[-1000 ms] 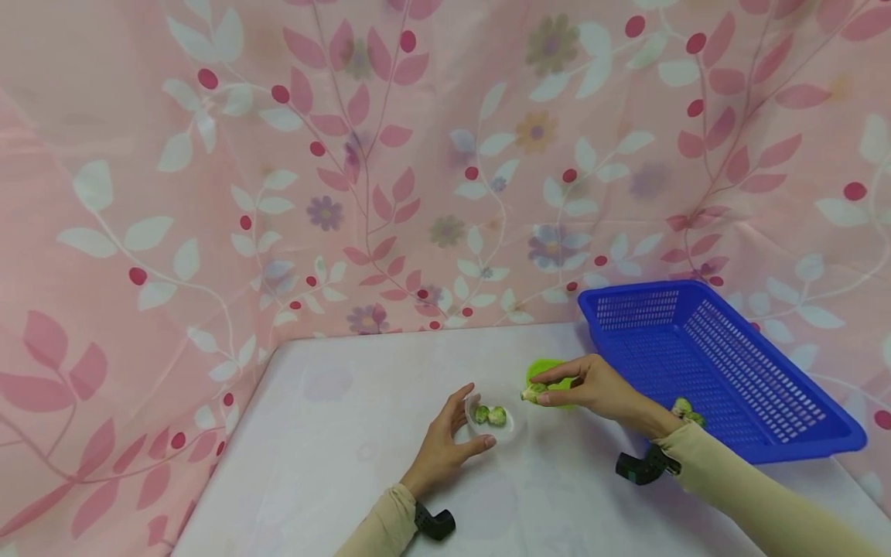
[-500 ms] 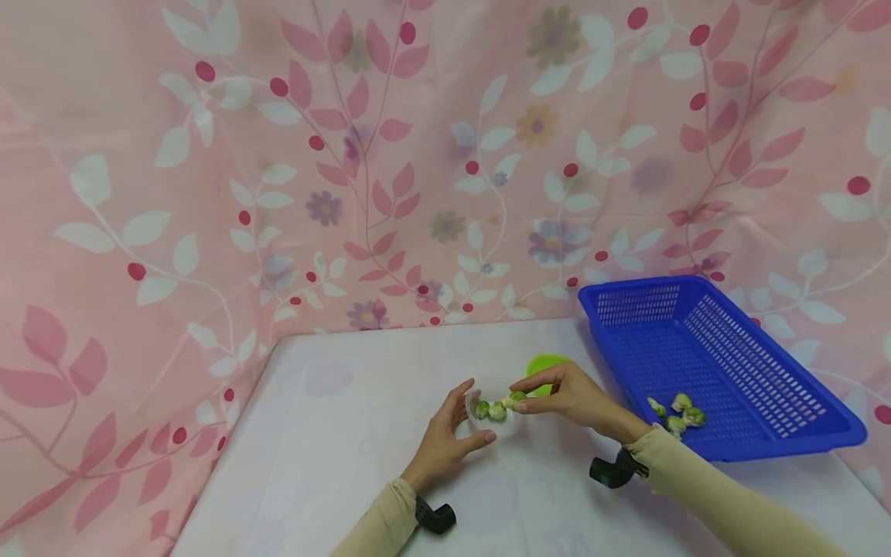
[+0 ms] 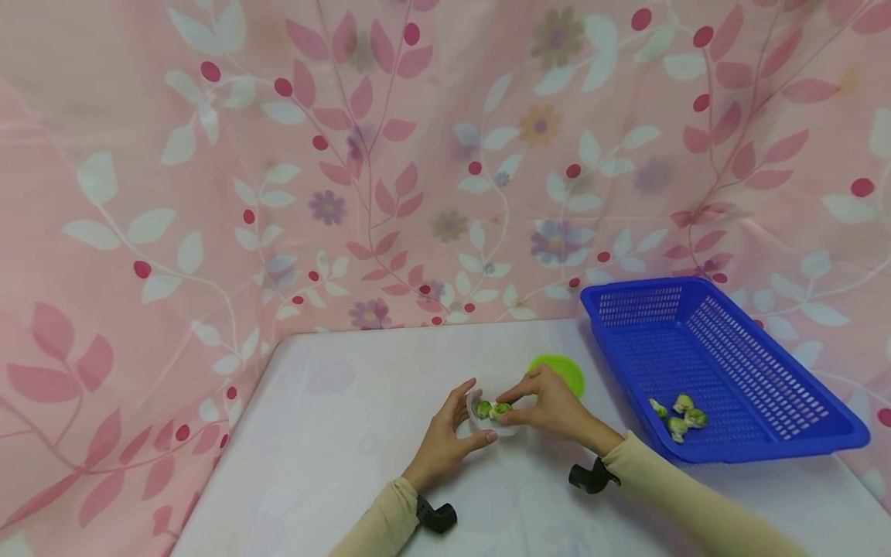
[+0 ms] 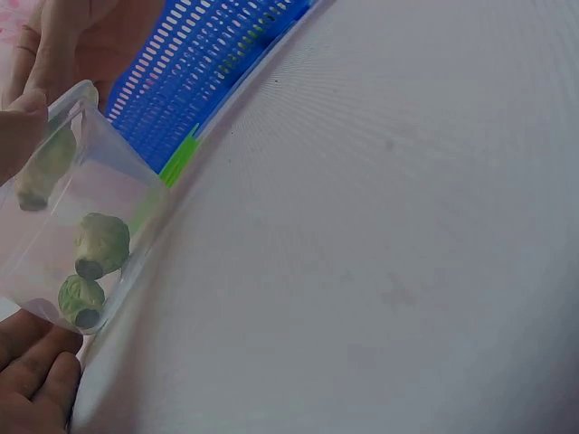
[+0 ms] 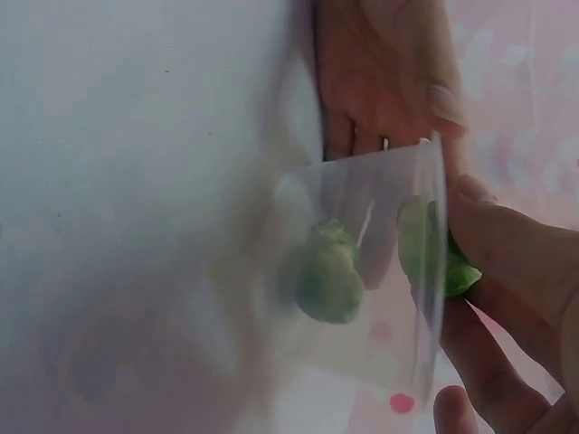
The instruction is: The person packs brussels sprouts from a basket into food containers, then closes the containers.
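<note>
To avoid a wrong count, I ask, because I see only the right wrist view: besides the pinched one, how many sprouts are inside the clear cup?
Observer: The left wrist view shows two sprouts low inside the clear cup.
Operator: Thank you. Are there sprouts elsewhere?
Observer: Yes, four lie in the blue basket.
Operator: Is anything behind the right fingers?
Observer: In the head view, a green round item, partly hidden.

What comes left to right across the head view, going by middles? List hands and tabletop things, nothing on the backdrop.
Left hand, clear container, right hand, blue basket. The round green item is left out, since the right hand overlaps it.
</note>
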A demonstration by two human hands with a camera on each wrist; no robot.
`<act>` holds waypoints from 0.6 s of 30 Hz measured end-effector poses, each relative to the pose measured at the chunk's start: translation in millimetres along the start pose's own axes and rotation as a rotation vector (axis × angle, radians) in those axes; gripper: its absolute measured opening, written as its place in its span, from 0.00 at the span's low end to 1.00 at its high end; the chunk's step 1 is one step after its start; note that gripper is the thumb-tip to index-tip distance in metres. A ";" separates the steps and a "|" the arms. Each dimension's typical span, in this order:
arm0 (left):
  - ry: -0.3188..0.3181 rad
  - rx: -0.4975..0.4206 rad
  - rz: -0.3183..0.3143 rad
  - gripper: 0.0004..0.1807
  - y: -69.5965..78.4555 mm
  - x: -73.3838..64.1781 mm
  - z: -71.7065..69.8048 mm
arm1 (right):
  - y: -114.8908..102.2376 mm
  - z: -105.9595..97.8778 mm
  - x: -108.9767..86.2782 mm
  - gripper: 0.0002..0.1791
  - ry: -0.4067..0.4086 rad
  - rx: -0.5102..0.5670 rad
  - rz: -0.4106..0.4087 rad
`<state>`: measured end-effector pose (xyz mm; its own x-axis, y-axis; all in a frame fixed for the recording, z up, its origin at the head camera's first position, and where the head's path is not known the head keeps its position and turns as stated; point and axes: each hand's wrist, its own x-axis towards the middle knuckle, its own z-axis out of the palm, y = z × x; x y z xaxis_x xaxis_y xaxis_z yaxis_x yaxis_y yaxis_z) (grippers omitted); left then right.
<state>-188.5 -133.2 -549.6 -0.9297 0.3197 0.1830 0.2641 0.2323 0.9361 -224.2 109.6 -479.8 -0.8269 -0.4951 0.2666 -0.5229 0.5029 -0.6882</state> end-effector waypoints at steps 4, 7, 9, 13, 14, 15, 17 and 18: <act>-0.003 0.002 0.006 0.51 0.6 0.6 -0.9 | -2.6 8.0 1.1 0.16 -0.002 -0.041 -0.010; 0.001 0.002 0.007 0.51 1.1 0.8 -1.5 | -3.6 11.6 4.2 0.15 -0.001 -0.075 -0.019; 0.004 0.001 0.014 0.51 0.8 0.7 -2.1 | -3.8 13.6 7.3 0.14 -0.002 -0.098 -0.036; 0.003 -0.005 0.024 0.52 -0.9 0.6 -2.6 | -3.3 18.3 13.0 0.14 -0.012 -0.118 -0.067; 0.001 -0.006 0.025 0.52 -1.8 0.8 -2.4 | -3.0 19.4 14.1 0.13 -0.017 -0.117 -0.073; -0.001 -0.007 0.021 0.52 -2.3 0.8 -2.2 | -2.8 20.5 14.8 0.13 -0.023 -0.112 -0.072; -0.005 -0.006 0.019 0.51 -3.1 0.7 -1.4 | -2.4 22.4 15.6 0.14 -0.038 -0.104 -0.074; -0.007 -0.006 0.018 0.51 -3.5 0.6 -1.0 | -2.4 23.0 15.8 0.14 -0.046 -0.097 -0.067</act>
<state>-190.3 -134.7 -552.4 -0.9231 0.3298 0.1978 0.2792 0.2210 0.9345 -231.3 84.2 -489.5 -0.7802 -0.5609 0.2768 -0.5961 0.5328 -0.6006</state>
